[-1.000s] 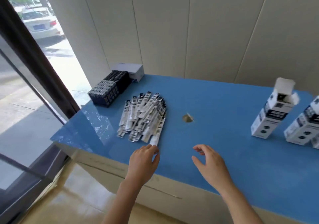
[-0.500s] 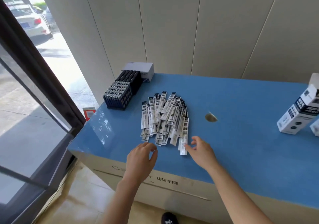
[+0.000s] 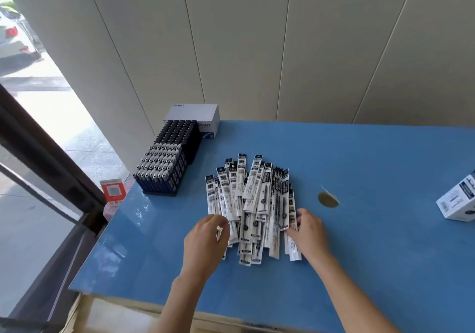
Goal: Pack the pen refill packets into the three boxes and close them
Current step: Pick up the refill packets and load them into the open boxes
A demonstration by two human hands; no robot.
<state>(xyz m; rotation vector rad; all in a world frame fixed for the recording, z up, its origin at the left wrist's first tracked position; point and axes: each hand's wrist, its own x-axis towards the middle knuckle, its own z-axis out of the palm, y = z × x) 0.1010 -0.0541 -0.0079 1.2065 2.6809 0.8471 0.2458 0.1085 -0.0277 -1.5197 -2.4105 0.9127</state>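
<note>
The pen refill packets [image 3: 253, 204] lie in a fanned heap on the blue surface [image 3: 372, 255], closer to its left edge than to what shows of its right side. My left hand [image 3: 207, 242] is at the heap's near left end, fingers [image 3: 222, 223] curled and pinching a packet's end. My right hand [image 3: 309, 233] is at the near right end, its fingers fairly straight against the outermost packets, thumb resting on top. One white box [image 3: 458, 201] sits far right, partly out of sight, well apart from the heap. A tray of black pens [image 3: 167, 171] and a white carton [image 3: 195, 115] occupy the far left corner.
</note>
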